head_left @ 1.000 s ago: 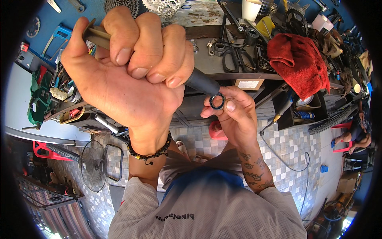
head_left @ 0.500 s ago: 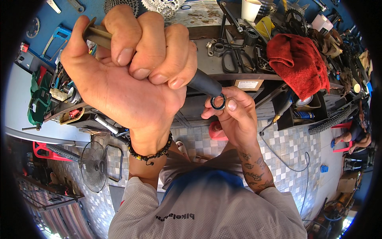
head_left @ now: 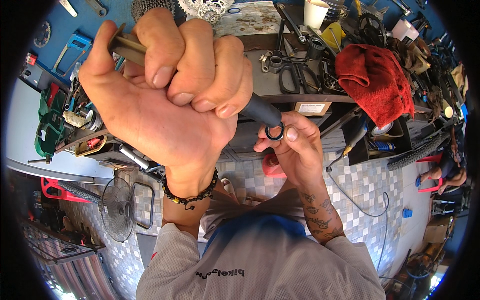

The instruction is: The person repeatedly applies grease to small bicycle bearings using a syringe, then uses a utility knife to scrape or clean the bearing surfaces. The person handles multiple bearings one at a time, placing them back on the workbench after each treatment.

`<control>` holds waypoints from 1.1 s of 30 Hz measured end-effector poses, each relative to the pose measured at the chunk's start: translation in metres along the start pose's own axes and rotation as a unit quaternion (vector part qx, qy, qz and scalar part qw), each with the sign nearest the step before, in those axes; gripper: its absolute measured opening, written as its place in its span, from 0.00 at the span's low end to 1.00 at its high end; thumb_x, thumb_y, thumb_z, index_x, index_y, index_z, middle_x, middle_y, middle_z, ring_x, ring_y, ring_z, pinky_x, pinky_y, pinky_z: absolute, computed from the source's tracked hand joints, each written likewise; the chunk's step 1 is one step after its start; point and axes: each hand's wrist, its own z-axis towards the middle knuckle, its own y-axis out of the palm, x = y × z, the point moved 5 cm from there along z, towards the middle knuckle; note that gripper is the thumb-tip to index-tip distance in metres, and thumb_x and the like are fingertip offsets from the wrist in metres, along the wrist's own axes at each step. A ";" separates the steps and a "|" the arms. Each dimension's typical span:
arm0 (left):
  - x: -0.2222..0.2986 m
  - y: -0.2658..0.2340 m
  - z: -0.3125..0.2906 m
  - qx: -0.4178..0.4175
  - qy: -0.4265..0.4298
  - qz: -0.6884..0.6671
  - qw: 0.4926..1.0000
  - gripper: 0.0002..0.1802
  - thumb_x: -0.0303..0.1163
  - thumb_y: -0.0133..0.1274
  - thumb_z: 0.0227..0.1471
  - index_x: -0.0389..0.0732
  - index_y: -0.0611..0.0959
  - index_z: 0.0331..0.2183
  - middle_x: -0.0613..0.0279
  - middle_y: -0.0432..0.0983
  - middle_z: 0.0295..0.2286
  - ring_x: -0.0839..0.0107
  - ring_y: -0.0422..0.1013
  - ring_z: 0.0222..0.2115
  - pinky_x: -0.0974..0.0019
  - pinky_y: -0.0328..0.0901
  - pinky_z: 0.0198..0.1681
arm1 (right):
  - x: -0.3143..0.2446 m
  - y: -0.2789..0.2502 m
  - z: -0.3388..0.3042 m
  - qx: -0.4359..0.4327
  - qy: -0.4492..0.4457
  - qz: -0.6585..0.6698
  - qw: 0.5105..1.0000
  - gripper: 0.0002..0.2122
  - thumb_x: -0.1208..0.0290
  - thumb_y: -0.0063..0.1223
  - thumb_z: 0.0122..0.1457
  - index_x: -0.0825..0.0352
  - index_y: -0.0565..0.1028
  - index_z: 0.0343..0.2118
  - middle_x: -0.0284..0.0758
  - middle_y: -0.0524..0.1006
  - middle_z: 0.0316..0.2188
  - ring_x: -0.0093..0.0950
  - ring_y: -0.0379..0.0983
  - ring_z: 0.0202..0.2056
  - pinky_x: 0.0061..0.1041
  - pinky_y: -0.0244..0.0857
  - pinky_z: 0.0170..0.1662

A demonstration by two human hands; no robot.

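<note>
My left hand (head_left: 165, 85) is wrapped round a black syringe-like tube (head_left: 264, 110). Its tan plunger (head_left: 129, 47) sticks out at the upper left, with my thumb against the flanged end. The tube's other end reaches down to a small dark ring (head_left: 274, 131), which looks like a bearing. Between thumb and fingertips, my right hand (head_left: 297, 145) pinches this ring. Tube and ring overlap in view; whether they touch, I cannot tell. Most of the tube's middle is hidden by my left fingers.
Beyond my hands is a workbench (head_left: 260, 45) with scissors (head_left: 296, 77), a white cup (head_left: 315, 14), a red cloth (head_left: 372, 82) and many tools. A fan (head_left: 119, 209) stands on the floor at left. A cable (head_left: 367, 212) lies at right, where another person (head_left: 442, 172) sits.
My left hand has shifted slightly to the right with the syringe-like tube. The tube's end sits a little lower over the ring. My right hand stays almost in place.
</note>
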 end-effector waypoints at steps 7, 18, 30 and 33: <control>0.004 0.005 0.002 0.023 -0.069 0.066 0.995 0.24 0.48 0.40 0.64 0.49 0.62 0.18 0.71 0.54 0.13 0.75 0.50 0.14 0.67 0.52 0.16 | 0.001 -0.001 -0.001 -0.008 0.008 0.001 1.000 0.14 0.73 0.57 0.65 0.73 0.77 0.51 0.42 0.81 0.38 0.36 0.81 0.43 0.39 0.80 0.47; 0.006 0.005 -0.017 -0.100 0.036 0.677 0.728 0.17 0.45 0.52 0.63 0.41 0.81 0.32 0.59 0.73 0.40 0.62 0.65 0.42 0.59 0.62 0.45 | -0.028 -0.018 -0.024 0.015 -0.014 -0.041 0.999 0.18 0.84 0.59 0.58 0.72 0.70 0.51 0.42 0.72 0.49 0.33 0.78 0.49 0.40 0.75 0.56; -0.085 -0.021 -0.031 -0.178 -0.024 0.815 0.551 0.23 0.27 0.57 0.52 0.47 0.83 0.51 0.58 0.73 0.41 0.60 0.73 0.44 0.56 0.67 0.45 | -0.072 0.001 -0.044 0.116 -0.144 -0.247 0.951 0.30 0.77 0.69 0.49 0.70 0.67 0.55 0.39 0.70 0.44 0.33 0.76 0.43 0.33 0.77 0.46; -0.067 -0.013 -0.049 -0.073 -0.032 0.840 0.536 0.26 0.23 0.57 0.47 0.41 0.82 0.51 0.57 0.73 0.44 0.60 0.71 0.47 0.55 0.64 0.48 | -0.076 0.007 -0.038 0.057 -0.212 -0.292 0.931 0.30 0.87 0.65 0.48 0.71 0.65 0.54 0.40 0.71 0.46 0.32 0.75 0.47 0.33 0.73 0.52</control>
